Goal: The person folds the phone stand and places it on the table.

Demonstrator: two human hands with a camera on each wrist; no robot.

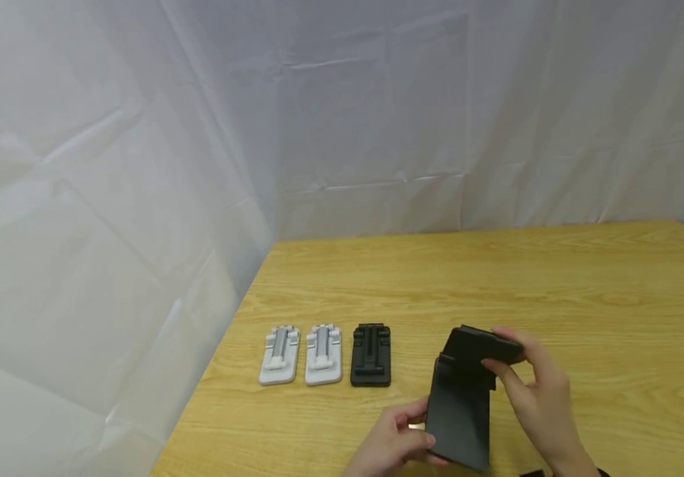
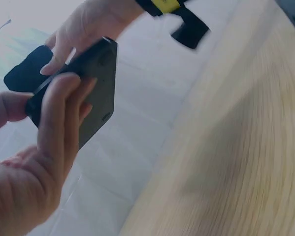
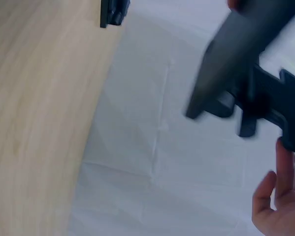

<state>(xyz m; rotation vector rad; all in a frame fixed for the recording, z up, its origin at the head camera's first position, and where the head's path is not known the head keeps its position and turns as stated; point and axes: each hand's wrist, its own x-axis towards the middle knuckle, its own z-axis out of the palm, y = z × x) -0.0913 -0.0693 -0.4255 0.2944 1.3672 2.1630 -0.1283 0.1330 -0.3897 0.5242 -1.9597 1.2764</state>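
A black folding phone stand is held over the front of the table, its upper plate tilted away from the base at the hinge. My left hand grips the base by its left edge, thumb on the face. In the left wrist view, fingers of that hand wrap over the base's underside. My right hand pinches the right end of the upper plate between thumb and fingers. The right wrist view shows the stand blurred, with my right hand at its lower edge.
To the left, three folded phone stands lie in a row on the wooden table: a white one, another white one and a black one. White sheeting hangs behind the table and along its left side.
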